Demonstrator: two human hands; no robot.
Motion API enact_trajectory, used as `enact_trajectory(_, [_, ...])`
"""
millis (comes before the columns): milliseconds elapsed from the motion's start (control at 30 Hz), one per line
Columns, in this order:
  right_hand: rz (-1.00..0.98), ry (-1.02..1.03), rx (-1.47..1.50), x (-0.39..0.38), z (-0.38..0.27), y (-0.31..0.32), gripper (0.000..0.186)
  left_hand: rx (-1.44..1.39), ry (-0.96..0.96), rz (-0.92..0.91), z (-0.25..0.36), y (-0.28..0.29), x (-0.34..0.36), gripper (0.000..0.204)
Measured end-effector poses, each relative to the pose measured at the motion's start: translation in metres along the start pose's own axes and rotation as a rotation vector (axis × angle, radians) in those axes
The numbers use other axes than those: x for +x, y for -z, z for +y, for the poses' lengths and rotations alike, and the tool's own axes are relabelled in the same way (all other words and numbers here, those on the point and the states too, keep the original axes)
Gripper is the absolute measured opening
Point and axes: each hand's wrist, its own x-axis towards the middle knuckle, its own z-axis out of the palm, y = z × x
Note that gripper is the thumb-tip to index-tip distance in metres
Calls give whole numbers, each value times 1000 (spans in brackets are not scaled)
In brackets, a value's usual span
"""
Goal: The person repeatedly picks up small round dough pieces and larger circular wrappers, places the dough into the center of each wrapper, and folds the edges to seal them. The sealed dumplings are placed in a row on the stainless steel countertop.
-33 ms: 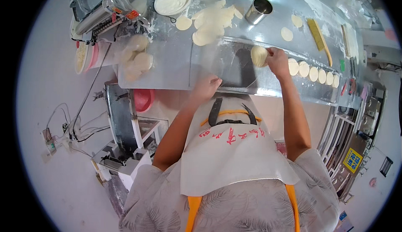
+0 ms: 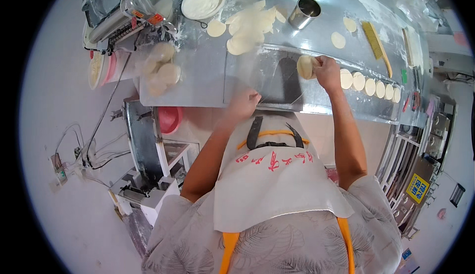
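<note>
My right hand (image 2: 327,71) is closed on a small stack of round dough wrappers (image 2: 305,67), held tilted above the front part of the metal worktop (image 2: 198,83). To its right, several round stacks of dough wrappers (image 2: 370,87) stand in a row along the worktop's front. My left hand (image 2: 245,104) is at the front edge, fingers drawn together; whatever is in them, if anything, does not show. Beyond it lies a loose pile of pale dough rounds (image 2: 246,29). More dough rounds (image 2: 169,73) sit on the left, partly blurred by a smear in the picture.
A steel cup (image 2: 305,13) stands at the back, near two single dough rounds. A yellow-bristled brush (image 2: 376,48) lies on the right. At the back left are a white bowl of flour (image 2: 203,2) and a machine with rollers (image 2: 116,26). Below the worktop is a pink basin (image 2: 169,119).
The dough wrappers in my right hand have tilted slightly, showing a flat face more. My left hand has barely shifted.
</note>
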Motion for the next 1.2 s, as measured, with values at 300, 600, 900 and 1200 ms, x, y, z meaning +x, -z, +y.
enact_trajectory(300, [-254, -25, 647, -43, -59, 23, 32, -810, 192, -293, 40, -17, 38, 71])
enact_trajectory(600, [-312, 33, 660, -101, -135, 78, 35, -1288, -17, -470, 140, 17, -12, 67])
enact_trajectory(900, [391, 688, 296, -148, -138, 85, 46, -461, -268, -148, 201, 45, -89, 46])
enact_trajectory(1200, [501, 778, 262, -168, -134, 79, 43, -461, -344, -139, 203, 34, -101, 45])
